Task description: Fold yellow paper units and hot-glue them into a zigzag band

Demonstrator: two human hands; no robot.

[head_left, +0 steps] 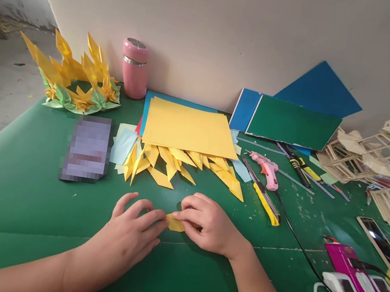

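A small yellow paper piece (175, 223) lies on the green table cover (24, 198), pinched from both sides. My left hand (129, 234) presses its left end with thumb and forefinger, the other fingers raised. My right hand (207, 222) curls over its right end, fingers closed on the paper. Just beyond the hands lies a row of several folded yellow paper points (184, 164). Behind them rests a stack of yellow sheets (190, 128) on blue ones.
A yellow-and-green origami arrangement (75, 82) and a pink flask (134, 68) stand at the back left. A pink glue gun (268, 170), a yellow utility knife (265, 201), green and blue boards (291, 122), stick models (382, 156), a power strip (354, 285) and its black cable sit to the right.
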